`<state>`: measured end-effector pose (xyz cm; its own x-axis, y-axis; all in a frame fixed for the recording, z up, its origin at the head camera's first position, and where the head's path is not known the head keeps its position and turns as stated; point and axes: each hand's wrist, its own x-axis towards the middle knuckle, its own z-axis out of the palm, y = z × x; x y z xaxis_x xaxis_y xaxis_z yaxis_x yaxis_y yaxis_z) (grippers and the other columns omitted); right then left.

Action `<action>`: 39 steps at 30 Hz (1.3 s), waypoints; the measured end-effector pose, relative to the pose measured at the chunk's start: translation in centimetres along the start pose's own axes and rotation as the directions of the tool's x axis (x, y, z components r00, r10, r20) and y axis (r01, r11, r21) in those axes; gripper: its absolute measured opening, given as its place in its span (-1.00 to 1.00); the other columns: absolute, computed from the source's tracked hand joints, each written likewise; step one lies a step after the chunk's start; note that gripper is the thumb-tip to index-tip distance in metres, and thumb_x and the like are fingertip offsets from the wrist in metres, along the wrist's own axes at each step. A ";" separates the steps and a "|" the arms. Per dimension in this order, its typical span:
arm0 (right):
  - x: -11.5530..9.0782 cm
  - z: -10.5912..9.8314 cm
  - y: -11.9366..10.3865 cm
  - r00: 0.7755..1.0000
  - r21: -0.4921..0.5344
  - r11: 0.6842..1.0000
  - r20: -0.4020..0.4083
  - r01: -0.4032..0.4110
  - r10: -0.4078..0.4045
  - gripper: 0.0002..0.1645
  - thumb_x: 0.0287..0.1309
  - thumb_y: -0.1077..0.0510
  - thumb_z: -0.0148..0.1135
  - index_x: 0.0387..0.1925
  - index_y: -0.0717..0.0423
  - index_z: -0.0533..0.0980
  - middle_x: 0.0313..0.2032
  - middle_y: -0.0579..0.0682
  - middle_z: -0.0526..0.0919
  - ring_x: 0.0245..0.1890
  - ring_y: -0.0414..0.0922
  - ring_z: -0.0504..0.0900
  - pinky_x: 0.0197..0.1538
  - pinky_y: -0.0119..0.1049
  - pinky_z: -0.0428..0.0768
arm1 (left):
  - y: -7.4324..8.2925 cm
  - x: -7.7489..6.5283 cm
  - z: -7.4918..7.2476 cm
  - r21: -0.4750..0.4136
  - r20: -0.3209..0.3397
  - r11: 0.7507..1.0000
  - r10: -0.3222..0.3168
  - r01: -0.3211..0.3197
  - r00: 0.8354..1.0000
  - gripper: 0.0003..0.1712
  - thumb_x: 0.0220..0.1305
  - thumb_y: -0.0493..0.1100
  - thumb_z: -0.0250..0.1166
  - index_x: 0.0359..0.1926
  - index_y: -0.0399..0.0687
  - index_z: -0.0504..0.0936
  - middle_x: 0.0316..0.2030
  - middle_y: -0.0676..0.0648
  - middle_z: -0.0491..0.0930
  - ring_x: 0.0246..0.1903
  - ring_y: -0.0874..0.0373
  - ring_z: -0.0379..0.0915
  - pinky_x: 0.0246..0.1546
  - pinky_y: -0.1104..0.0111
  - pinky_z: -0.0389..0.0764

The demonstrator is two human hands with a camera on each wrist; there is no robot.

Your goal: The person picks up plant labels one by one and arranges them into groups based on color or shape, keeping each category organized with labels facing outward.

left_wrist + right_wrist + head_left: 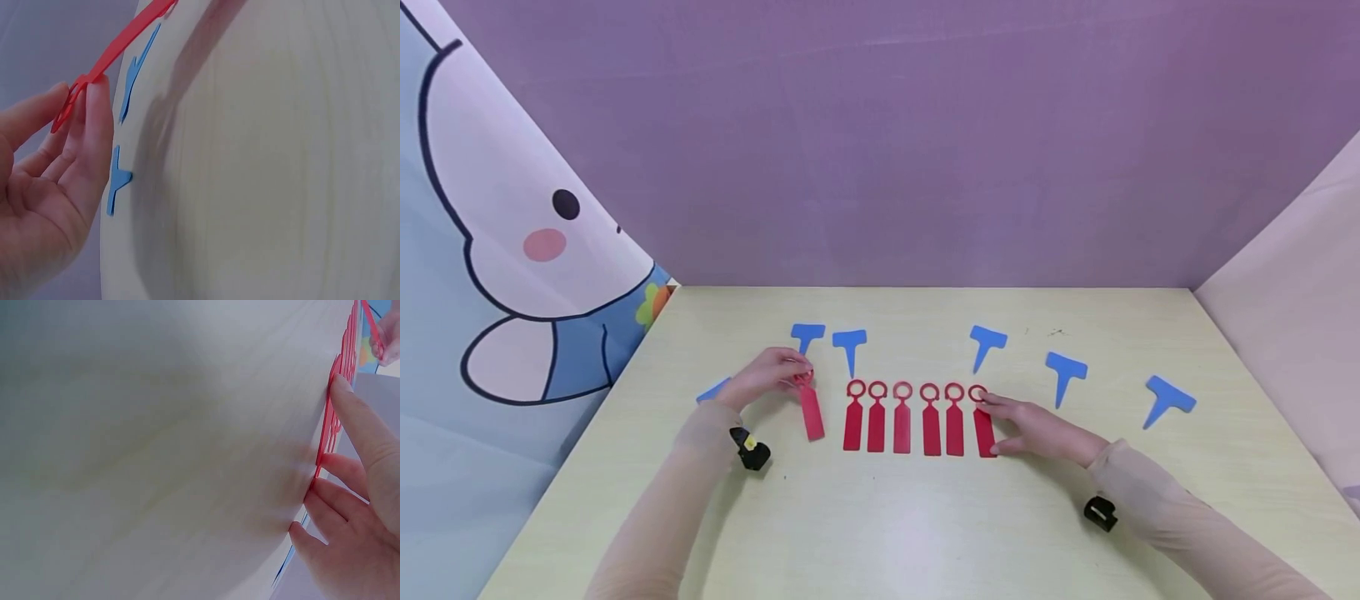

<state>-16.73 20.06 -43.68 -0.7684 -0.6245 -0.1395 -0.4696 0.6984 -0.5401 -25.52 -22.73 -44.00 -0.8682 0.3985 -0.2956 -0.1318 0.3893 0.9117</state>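
My left hand [769, 375] pinches a red tag [812, 415] by its ring end, between thumb and fingertips. In the left wrist view this held tag [128, 40] is raised off the table, its flat body pointing away from the fingers. Several red ring-topped tags [902, 429] lie side by side in a row on the table. At the row's right end, my right hand [1037, 427] touches the last red tag [983, 435], with the thumb near its lower corner and fingertips by its ring. That tag lies flat, seen edge-on in the right wrist view.
Blue T-shaped labels lie scattered behind and beside the row: two at back left [849, 339], one partly behind the left hand [712, 390], others toward the right [988, 339], [1066, 367], [1168, 395]. A purple wall [925, 167] rises behind the pale table [887, 525].
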 end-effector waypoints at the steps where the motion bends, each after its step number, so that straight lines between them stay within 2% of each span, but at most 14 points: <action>1: 0.0 0.0 0.0 1.000 -0.001 1.000 -0.001 0.002 -0.002 -0.20 -0.13 0.10 0.35 0.17 0.29 0.27 0.23 0.22 0.20 0.21 0.20 0.16 0.09 -0.09 0.37 | 0.1 0.1 0.1 0.000 0.007 1.000 -0.001 0.001 1.000 -0.62 0.24 -0.16 0.10 -0.08 -0.45 0.44 -0.30 -0.22 0.57 -0.41 0.09 0.54 -0.30 0.25 0.59; 4: 0.0 0.1 0.1 1.000 -0.002 1.000 -0.002 0.004 -0.004 -0.20 -0.13 0.10 0.35 0.17 0.28 0.27 0.23 0.22 0.20 0.21 0.20 0.16 0.09 -0.09 0.37 | 0.2 0.3 0.6 -0.010 0.023 1.000 -0.010 0.011 1.000 -0.64 0.22 -0.18 0.12 -0.10 -0.44 0.46 -0.32 -0.24 0.55 -0.43 0.08 0.53 -0.32 0.24 0.60; 13: 0.0 0.1 0.0 1.000 -0.005 1.000 0.002 0.005 -0.005 -0.20 -0.13 0.11 0.35 0.17 0.29 0.27 0.23 0.23 0.19 0.21 0.20 0.15 0.09 -0.09 0.37 | 0.4 1.0 1.4 0.051 0.044 0.998 -0.031 0.028 0.999 -0.67 0.19 -0.17 0.15 -0.13 -0.39 0.50 -0.38 -0.17 0.58 -0.47 0.07 0.55 -0.35 0.28 0.60; 20: 0.0 0.1 0.1 1.000 -0.010 1.000 0.001 0.008 -0.008 -0.20 -0.13 0.11 0.35 0.17 0.29 0.26 0.23 0.23 0.19 0.21 0.20 0.15 0.09 -0.08 0.36 | 0.4 1.7 2.0 0.060 0.062 0.998 -0.038 0.034 0.997 -0.74 0.18 -0.22 0.16 -0.17 -0.35 0.55 -0.39 -0.18 0.60 -0.49 0.05 0.58 -0.37 0.26 0.60; 26: 0.0 0.0 0.1 1.000 -0.010 1.000 0.003 0.010 -0.010 -0.19 -0.13 0.11 0.34 0.17 0.29 0.26 0.23 0.23 0.19 0.21 0.20 0.15 0.09 -0.09 0.36 | 0.8 2.0 2.8 0.091 0.036 0.995 -0.044 0.041 0.998 -0.75 0.13 -0.23 0.21 -0.22 -0.34 0.58 -0.43 -0.15 0.60 -0.55 0.10 0.55 -0.42 0.28 0.61; 32: 0.0 0.0 0.1 1.000 -0.012 1.000 0.002 0.011 -0.011 -0.19 -0.12 0.11 0.34 0.18 0.28 0.26 0.23 0.22 0.19 0.21 0.20 0.15 0.09 -0.09 0.37 | 1.0 2.3 3.3 0.166 0.010 0.986 -0.031 0.029 0.999 -0.79 0.11 -0.25 0.23 -0.27 -0.33 0.61 -0.50 -0.12 0.60 -0.61 0.15 0.52 -0.48 0.33 0.60; 39: 0.0 0.1 0.1 1.000 -0.012 1.000 0.001 0.012 -0.012 -0.19 -0.12 0.11 0.34 0.18 0.28 0.25 0.24 0.22 0.18 0.21 0.19 0.15 0.09 -0.09 0.36 | 1.0 2.5 3.9 0.295 -0.013 0.956 0.017 -0.012 1.000 -0.82 0.09 -0.23 0.26 -0.32 -0.28 0.64 -0.57 -0.06 0.59 -0.66 0.23 0.44 -0.57 0.42 0.54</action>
<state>-16.74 20.16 -43.79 -0.7622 -0.6332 -0.1344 -0.4838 0.6952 -0.5317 -25.97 -18.14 -44.93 -0.8764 0.3942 -0.2768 0.0255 0.6119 0.7906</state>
